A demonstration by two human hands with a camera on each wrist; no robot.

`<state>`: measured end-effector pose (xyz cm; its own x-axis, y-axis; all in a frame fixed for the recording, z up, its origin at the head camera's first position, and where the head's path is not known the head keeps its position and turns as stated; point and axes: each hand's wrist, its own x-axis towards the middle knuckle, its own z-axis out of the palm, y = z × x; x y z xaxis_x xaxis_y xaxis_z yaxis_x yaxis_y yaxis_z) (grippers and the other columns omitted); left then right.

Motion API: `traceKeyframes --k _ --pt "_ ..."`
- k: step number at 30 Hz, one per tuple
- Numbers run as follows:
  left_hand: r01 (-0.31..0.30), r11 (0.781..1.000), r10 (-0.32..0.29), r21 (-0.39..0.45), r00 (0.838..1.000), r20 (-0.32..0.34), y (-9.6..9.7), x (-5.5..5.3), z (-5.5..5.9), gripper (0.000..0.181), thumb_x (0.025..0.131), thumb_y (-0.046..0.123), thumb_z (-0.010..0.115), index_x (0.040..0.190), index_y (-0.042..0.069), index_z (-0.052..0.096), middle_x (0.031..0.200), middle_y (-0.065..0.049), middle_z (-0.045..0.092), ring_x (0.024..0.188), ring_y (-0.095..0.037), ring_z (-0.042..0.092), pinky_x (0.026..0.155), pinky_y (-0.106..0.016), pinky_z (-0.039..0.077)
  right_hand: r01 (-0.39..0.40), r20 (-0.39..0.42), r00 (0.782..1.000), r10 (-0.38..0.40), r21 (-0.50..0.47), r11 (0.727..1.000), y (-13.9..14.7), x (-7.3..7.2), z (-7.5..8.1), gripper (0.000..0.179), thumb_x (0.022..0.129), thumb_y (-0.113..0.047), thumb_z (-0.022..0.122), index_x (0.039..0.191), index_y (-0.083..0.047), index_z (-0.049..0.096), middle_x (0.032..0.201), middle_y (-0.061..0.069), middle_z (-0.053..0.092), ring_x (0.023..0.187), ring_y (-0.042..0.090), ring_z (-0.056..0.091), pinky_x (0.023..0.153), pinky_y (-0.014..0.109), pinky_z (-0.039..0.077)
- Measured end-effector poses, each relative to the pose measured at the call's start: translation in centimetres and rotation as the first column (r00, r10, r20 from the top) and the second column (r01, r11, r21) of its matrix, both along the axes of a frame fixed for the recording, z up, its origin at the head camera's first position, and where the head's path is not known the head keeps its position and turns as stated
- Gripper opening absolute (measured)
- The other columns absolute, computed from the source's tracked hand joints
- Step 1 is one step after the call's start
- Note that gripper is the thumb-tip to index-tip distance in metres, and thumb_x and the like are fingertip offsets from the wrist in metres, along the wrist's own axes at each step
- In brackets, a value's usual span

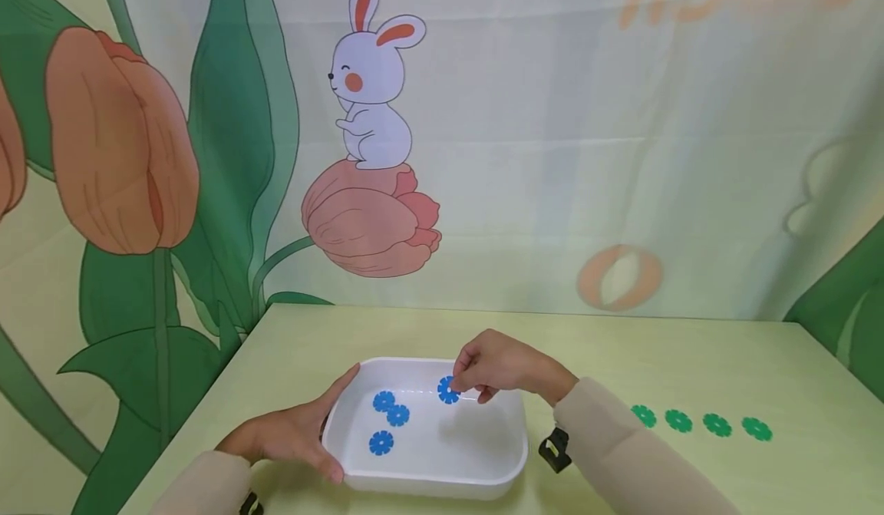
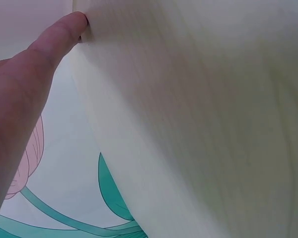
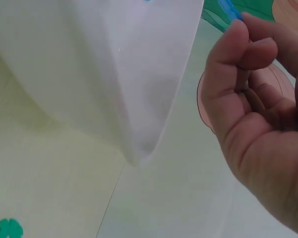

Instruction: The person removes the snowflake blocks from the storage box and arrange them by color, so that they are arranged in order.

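A white tub [image 1: 483, 438] with rounded corners stands on the table. My left hand [image 1: 293, 430] holds its left end, thumb at the near corner and fingers reaching to the far one. In the left wrist view one straight finger [image 2: 54, 42] shows, its tip by a pale edge. My right hand [image 1: 500, 365], above the tub's far side, pinches a blue snowflake disc [image 1: 447, 392] between thumb and fingertip. The right wrist view shows this disc [image 3: 229, 9] edge-on. Inside the tub lie a blue disc [image 1: 381, 443] and two more that overlap [image 1: 397, 415].
Several green snowflake discs [image 1: 717, 425] lie in a row on the table to the right of the tub, partly by the right sleeve [image 1: 621, 446]. A printed cloth [image 1: 511, 154] with a rabbit and tulips hangs behind the table's far edge.
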<state>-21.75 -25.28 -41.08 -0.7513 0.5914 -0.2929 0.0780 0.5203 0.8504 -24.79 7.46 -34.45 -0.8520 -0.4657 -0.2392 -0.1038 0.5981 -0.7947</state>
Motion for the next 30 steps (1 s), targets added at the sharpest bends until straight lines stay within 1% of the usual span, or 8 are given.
traceKeyframes --k 4,10,17,20,23,26,30 --pt "-0.003 1.0 0.003 -0.005 1.0 0.0 0.1 0.0 0.0 0.138 0.071 0.051 0.088 0.159 0.021 -0.013 0.16 -0.019 0.013 0.127 -0.031 0.039 0.106 -0.055 0.04 0.016 0.007 1.0 -0.016 -0.025 1.0 1.3 0.2 0.2 0.011 0.087 -0.012 0.078 0.084 -0.004 0.07 0.083 0.011 0.072 0.058 0.014 0.056 0.064 0.03 0.058" --pt "-0.006 1.0 0.005 -0.012 1.0 -0.005 0.1 0.0 0.1 0.137 0.072 0.049 0.088 0.159 0.022 -0.015 0.16 -0.018 0.013 0.127 -0.031 0.039 0.105 -0.055 0.041 0.026 -0.008 1.0 -0.026 -0.007 1.0 2.8 0.4 0.3 0.012 0.088 -0.013 0.078 0.086 -0.004 0.07 0.083 0.009 0.071 0.06 0.015 0.059 0.065 0.03 0.058" --pt "-0.007 1.0 0.007 -0.015 1.0 0.0 0.0 0.1 0.1 0.137 0.072 0.051 0.087 0.159 0.024 -0.017 0.162 -0.018 0.008 0.13 -0.032 0.037 0.106 -0.056 0.039 0.034 -0.008 0.999 -0.034 -0.002 0.999 4.2 0.8 0.3 0.012 0.089 -0.013 0.077 0.087 -0.003 0.069 0.08 0.005 0.067 0.062 0.016 0.06 0.066 0.031 0.058" --pt "-0.012 1.0 0.013 -0.009 1.0 0.005 0.0 0.2 0.1 0.136 0.073 0.049 0.087 0.158 0.025 -0.017 0.162 -0.018 0.007 0.13 -0.032 0.037 0.106 -0.056 0.039 0.035 -0.001 0.999 -0.035 -0.017 0.999 5.1 0.9 0.3 0.013 0.089 -0.013 0.076 0.088 -0.003 0.07 0.08 0.005 0.066 0.062 0.016 0.059 0.067 0.032 0.059" --pt "-0.004 1.0 0.004 0.004 1.0 0.006 -0.1 0.2 0.0 0.137 0.073 0.048 0.087 0.158 0.025 -0.017 0.162 -0.018 0.008 0.129 -0.032 0.037 0.105 -0.055 0.04 0.055 0.006 0.998 -0.055 -0.019 0.998 6.0 1.0 0.3 0.012 0.09 -0.014 0.076 0.089 -0.003 0.07 0.081 0.007 0.066 0.062 0.016 0.058 0.068 0.032 0.059" --pt "-0.007 1.0 0.007 0.01 1.0 0.009 -0.1 0.1 -0.1 0.137 0.072 0.047 0.088 0.158 0.026 -0.017 0.162 -0.018 0.007 0.129 -0.032 0.037 0.106 -0.055 0.04 0.079 0.007 0.997 -0.079 -0.014 0.997 6.9 1.2 0.3 0.012 0.091 -0.014 0.074 0.09 -0.003 0.071 0.078 0.007 0.064 0.062 0.016 0.057 0.069 0.033 0.059" --pt "-0.017 1.0 0.017 -0.003 1.0 0.006 0.0 0.1 0.0 0.137 0.072 0.049 0.088 0.159 0.027 -0.016 0.162 -0.017 0.006 0.13 -0.032 0.037 0.106 -0.057 0.039 0.083 -0.011 0.996 -0.083 -0.007 0.997 8.2 1.6 0.3 0.013 0.091 -0.016 0.074 0.091 -0.003 0.07 0.075 0.005 0.062 0.062 0.016 0.059 0.069 0.035 0.059"
